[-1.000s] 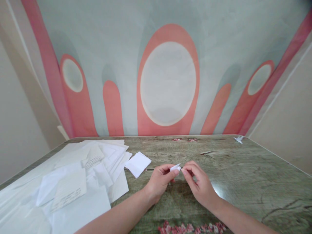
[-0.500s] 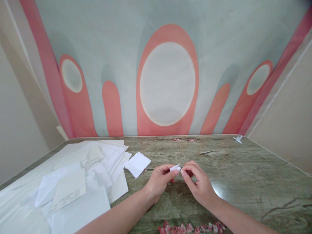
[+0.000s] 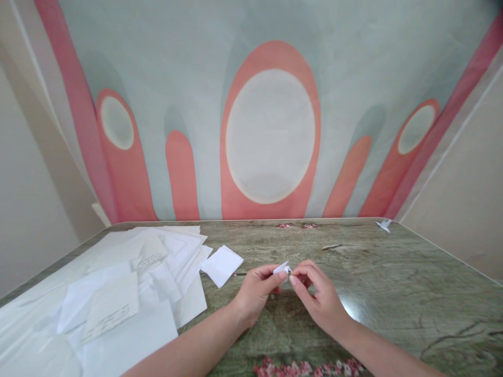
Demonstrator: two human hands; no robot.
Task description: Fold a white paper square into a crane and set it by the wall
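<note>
A small piece of folded white paper [image 3: 281, 268] is pinched between the thumb and fingers of my left hand [image 3: 257, 290], a little above the table. My right hand [image 3: 316, 289] is closed at the paper's right end, thumb and index finger pressed together on its narrow tip. The fingers partly cover the fold, so its full shape is hidden. To the left of my hands lies a small stack of square white paper [image 3: 222, 266]. At the far right corner of the table rests a folded paper figure [image 3: 384, 225] with pointed ends.
A wide heap of loose white sheets [image 3: 129, 335] and envelope-like pieces covers the table's left side. The wood-patterned table [image 3: 412, 293] carries printed pink flowers and meets a wall hanging [image 3: 271, 209] with coral shapes at the back.
Both hands stay in nearly the same place around the folded paper. My right fingertips have shifted very slightly left at its tip.
</note>
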